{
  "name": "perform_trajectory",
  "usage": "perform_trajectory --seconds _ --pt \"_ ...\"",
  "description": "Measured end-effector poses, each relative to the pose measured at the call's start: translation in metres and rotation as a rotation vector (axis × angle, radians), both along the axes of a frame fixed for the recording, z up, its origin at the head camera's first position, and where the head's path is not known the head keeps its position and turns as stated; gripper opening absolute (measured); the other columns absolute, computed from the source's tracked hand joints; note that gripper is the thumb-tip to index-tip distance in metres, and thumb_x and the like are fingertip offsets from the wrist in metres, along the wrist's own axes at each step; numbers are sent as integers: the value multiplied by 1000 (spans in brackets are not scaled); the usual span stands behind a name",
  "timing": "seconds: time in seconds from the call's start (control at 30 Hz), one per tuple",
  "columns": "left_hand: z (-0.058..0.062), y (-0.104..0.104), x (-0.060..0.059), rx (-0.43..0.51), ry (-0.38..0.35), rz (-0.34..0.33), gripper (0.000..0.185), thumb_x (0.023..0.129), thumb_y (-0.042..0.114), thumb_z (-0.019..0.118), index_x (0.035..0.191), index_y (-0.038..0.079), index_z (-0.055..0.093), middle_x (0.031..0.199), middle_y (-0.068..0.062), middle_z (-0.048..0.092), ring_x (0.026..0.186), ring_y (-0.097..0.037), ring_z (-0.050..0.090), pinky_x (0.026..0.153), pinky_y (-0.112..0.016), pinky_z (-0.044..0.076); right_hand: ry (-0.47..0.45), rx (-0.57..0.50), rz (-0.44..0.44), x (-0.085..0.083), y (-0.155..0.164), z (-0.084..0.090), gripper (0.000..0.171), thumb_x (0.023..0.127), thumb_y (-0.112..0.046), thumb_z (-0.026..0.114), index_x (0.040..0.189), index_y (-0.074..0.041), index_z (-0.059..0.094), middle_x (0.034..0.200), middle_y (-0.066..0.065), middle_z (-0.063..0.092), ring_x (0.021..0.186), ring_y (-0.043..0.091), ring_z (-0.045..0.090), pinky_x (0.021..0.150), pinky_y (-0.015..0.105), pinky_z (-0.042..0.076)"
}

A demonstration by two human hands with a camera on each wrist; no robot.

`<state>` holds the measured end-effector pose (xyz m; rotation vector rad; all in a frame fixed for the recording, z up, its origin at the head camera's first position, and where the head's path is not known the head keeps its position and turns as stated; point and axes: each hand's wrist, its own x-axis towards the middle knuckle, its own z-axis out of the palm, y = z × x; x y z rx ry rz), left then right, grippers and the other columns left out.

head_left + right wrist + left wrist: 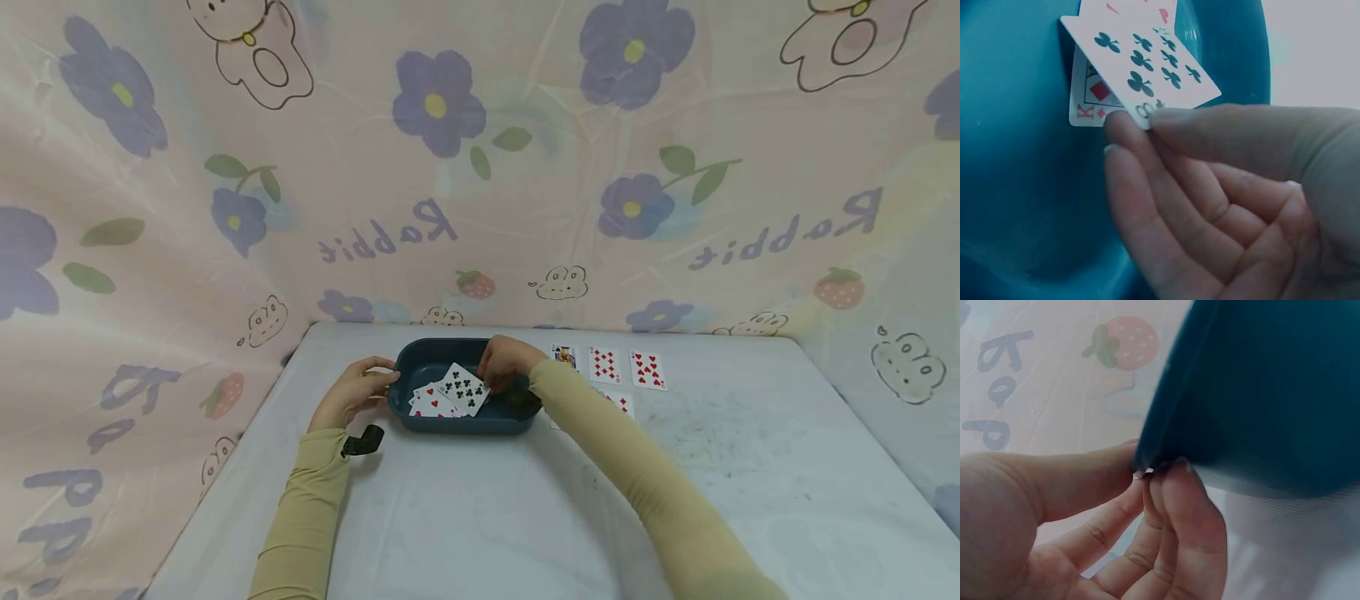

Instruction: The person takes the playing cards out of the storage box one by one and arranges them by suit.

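Head view: dark blue tray point(420, 354) sits on white table point(480, 517), far centre. Left hand point(352, 392) pinches tray's left rim, thumb on one side, curled fingers point(1179, 512) on the other. Right hand point(506, 360) is over the tray, thumb and fingertips point(1124, 128) pinching the corner of a clubs card point(463, 388), face up, lifted above the other cards. King of diamonds point(1088, 94) and hearts card point(432, 402) lie under it in the tray. Three cards point(606, 365) lie face up in a row on the table, right of the tray.
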<state>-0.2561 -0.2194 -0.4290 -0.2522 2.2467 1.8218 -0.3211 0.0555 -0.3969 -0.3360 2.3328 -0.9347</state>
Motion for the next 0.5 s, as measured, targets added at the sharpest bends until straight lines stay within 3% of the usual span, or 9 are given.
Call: perform_trajectory --seconds 0.23,0.5 --pt "0 1 0 -4 -6 -2 38 94 16 63 128 3 51 114 -22 59 88 -26 60 73 -33 52 79 -6 37 4 10 11 15 82 7 65 97 4 68 79 13 69 67 19 67 62 30 55" --pt "-1 0 -2 -12 -10 -1 40 94 18 63 129 4 50 112 -20 61 87 -23 61 70 -30 52 56 -181 6 4 39 33 18 84 8 63 102 9 66 88 17 69 76 26 69 69 36 56"
